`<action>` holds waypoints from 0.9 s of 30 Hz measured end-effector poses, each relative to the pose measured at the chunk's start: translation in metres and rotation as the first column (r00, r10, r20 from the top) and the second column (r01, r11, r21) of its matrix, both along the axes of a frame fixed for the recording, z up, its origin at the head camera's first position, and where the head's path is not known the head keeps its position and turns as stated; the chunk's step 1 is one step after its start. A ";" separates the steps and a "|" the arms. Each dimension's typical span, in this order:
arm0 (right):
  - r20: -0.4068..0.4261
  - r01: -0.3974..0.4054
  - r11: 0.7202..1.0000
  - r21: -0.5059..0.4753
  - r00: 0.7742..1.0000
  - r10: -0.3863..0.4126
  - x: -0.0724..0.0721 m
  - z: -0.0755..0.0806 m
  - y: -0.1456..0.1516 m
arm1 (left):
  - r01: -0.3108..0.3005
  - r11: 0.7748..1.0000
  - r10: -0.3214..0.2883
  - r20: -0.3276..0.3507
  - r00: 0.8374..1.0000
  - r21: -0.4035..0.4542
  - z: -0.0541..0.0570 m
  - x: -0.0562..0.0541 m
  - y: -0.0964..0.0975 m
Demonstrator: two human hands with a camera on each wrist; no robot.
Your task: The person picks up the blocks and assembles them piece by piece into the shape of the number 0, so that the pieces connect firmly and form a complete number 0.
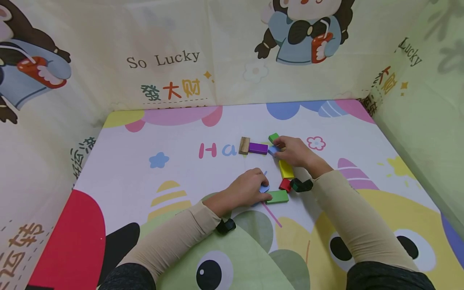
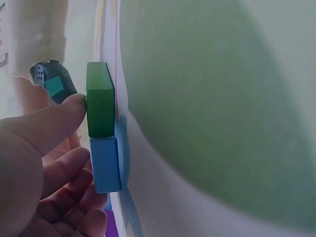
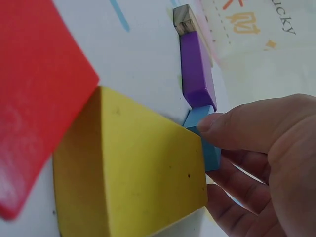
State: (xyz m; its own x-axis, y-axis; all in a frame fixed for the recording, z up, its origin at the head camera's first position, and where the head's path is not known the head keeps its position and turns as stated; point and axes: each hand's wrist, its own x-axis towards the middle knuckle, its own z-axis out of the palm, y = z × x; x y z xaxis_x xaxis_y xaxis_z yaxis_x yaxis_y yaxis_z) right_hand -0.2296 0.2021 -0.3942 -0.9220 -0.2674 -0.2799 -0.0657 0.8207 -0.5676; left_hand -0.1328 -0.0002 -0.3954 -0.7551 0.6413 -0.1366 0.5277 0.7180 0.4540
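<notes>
On the printed mat, small coloured blocks form a bent chain. With thumb and fingers, my right hand (image 1: 295, 151) pinches a small blue block (image 3: 212, 148), beside the purple block (image 1: 258, 149) and the far end of the yellow block (image 1: 286, 169). A small green block (image 1: 273, 137) lies just beyond those fingertips. Nearer me, my left hand (image 1: 248, 187) touches a long green block (image 2: 100, 101) with its thumb, its other fingers loosely bent. Another blue block (image 2: 105, 165) sits end to end with that green one, mostly hidden by the hand in the head view.
A wood-coloured block (image 1: 244, 145) stands at the purple block's left end. Between yellow and long green sits a red block (image 1: 285, 185). Each wrist wears a dark camera (image 1: 226, 226). Printed cloth walls (image 1: 232, 80) enclose the mat (image 1: 123, 169) at back and sides.
</notes>
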 end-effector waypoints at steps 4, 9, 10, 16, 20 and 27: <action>-0.003 -0.001 1.000 0.005 1.000 0.001 0.002 0.002 0.002 | 0.000 1.000 0.000 -0.001 1.000 0.001 0.000 0.000 0.000; -0.010 -0.009 1.000 0.010 1.000 0.009 0.003 0.002 0.004 | -0.004 1.000 0.004 -0.002 1.000 -0.004 0.001 0.001 0.000; -0.010 -0.009 1.000 0.007 1.000 0.009 0.003 0.002 0.005 | -0.004 1.000 0.004 -0.002 1.000 -0.005 0.001 0.001 0.000; -0.012 -0.015 1.000 0.005 1.000 0.015 0.005 0.002 0.007 | -0.003 1.000 0.003 -0.004 1.000 -0.006 0.001 0.001 0.000; -0.017 -0.024 1.000 0.011 1.000 0.024 0.006 0.002 0.009 | -0.002 1.000 0.002 -0.005 1.000 -0.008 0.001 0.001 0.000; -0.047 -0.032 0.999 0.004 0.998 0.032 0.006 0.004 0.008 | 0.004 1.000 -0.004 -0.012 1.000 -0.014 0.001 0.001 0.001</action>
